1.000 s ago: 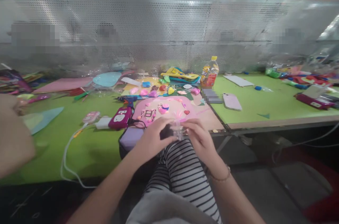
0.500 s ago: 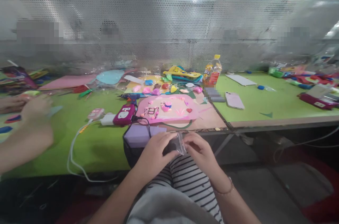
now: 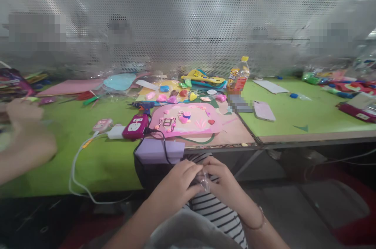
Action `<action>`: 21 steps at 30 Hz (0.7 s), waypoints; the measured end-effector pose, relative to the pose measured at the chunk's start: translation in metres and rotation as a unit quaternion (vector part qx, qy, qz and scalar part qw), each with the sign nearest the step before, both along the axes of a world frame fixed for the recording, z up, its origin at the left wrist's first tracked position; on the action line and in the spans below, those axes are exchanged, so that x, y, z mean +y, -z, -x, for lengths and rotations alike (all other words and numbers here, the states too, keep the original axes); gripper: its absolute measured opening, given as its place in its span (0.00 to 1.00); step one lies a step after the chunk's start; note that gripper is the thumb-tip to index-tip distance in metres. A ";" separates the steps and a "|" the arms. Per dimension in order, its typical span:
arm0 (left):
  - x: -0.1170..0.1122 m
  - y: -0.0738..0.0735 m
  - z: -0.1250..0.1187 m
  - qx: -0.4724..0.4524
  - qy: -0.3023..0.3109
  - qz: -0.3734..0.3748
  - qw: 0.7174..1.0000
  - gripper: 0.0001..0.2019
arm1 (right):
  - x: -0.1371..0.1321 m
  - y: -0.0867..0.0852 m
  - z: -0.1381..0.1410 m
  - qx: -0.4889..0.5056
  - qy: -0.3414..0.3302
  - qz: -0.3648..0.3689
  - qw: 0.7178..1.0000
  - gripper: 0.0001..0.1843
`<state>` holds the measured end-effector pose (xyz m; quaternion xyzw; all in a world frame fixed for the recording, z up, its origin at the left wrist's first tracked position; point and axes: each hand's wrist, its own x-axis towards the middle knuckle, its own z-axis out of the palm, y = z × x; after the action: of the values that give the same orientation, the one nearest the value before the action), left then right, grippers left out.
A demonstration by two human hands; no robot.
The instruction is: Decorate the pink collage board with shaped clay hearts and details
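My left hand (image 3: 178, 180) and my right hand (image 3: 221, 180) meet over my striped knee, below the table edge. Both pinch a small clear plastic bag (image 3: 202, 179) with something dark inside; what it holds is too small to name. Just beyond my hands a purple block (image 3: 158, 151) sits at the table's front edge, with a black cable across it. Behind that lies a pink craft board (image 3: 188, 123) carrying small coloured shapes.
A magenta device (image 3: 135, 126) and a white cable (image 3: 76, 162) lie on the green table (image 3: 111, 162). Coloured clay bits (image 3: 173, 96), a drink bottle (image 3: 237, 78) and a phone (image 3: 263, 111) stand farther back. Another person's hand (image 3: 22, 139) is at the left. A perforated metal screen (image 3: 188, 25) closes the back.
My hands with the bag have come down and toward me, from in front of the pink board to below the table edge. The other person's hand at left has shifted.
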<state>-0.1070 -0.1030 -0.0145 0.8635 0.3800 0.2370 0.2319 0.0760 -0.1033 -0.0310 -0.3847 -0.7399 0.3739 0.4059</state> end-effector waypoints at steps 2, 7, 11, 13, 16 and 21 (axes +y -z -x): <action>0.000 0.000 0.000 -0.004 -0.003 0.015 1.000 0.20 | -0.002 0.004 0.001 0.012 0.017 -0.013 1.000 0.09; -0.001 0.000 0.001 -0.016 -0.029 0.052 0.998 0.23 | -0.009 0.014 0.004 0.049 0.065 -0.038 0.996 0.09; -0.003 0.001 0.002 -0.016 -0.035 0.066 0.997 0.23 | -0.011 0.015 0.002 0.041 0.031 -0.007 0.999 0.06; -0.005 0.002 0.002 -0.013 -0.024 0.069 0.997 0.20 | -0.010 0.015 0.000 -0.002 -0.005 0.022 1.000 0.05; -0.008 0.004 0.002 -0.007 -0.009 0.070 0.998 0.17 | -0.008 0.016 0.000 -0.056 -0.017 0.032 0.998 0.07; -0.005 0.011 0.004 0.000 -0.006 0.073 0.997 0.17 | -0.008 0.025 0.003 -0.071 -0.017 0.011 0.997 0.09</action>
<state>-0.1112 -0.1080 -0.0260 0.8418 0.4019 0.2098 0.2929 0.0732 -0.1113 -0.0556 -0.4021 -0.7693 0.3607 0.3411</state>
